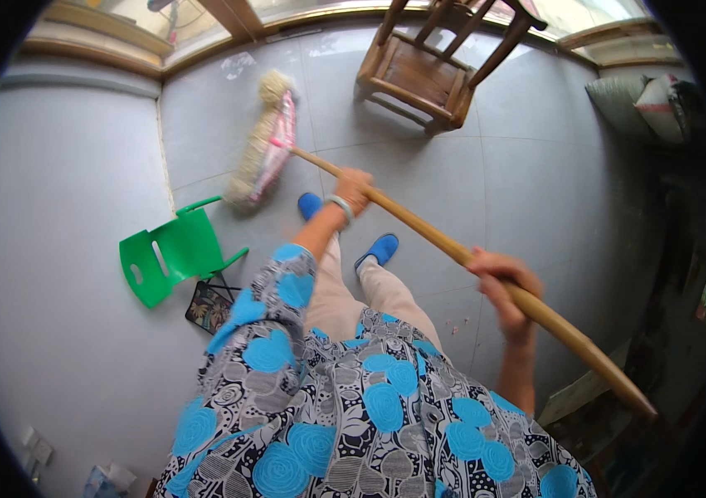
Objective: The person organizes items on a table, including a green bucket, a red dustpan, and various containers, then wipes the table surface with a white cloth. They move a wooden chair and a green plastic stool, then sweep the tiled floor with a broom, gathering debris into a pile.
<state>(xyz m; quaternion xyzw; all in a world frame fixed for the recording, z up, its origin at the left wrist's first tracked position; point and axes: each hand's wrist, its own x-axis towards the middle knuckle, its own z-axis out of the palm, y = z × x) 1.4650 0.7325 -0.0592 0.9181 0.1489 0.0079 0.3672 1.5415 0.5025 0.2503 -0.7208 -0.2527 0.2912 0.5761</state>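
Note:
A long wooden mop handle (421, 230) runs slantwise across the view, from upper left to lower right. My left hand (353, 190), with a pale bangle at its wrist, is closed around the handle nearer the mop head. Farther up the shaft, my right hand (508, 289) grips it too, slightly blurred. At the handle's far end, the wide mop head (259, 146), with cream strands and a pink-and-white part, lies on the grey tiled floor (390, 165); it is blurred. My two feet in blue slippers stand below the handle.
A green plastic chair (182, 249) stands by the left wall, beside a small folding stool (210, 305) with a patterned seat. A wooden chair (421, 75) is near the glazed frames ahead. Filled sacks (658, 106) rest at the upper right. Small bits (455, 327) lie on the floor.

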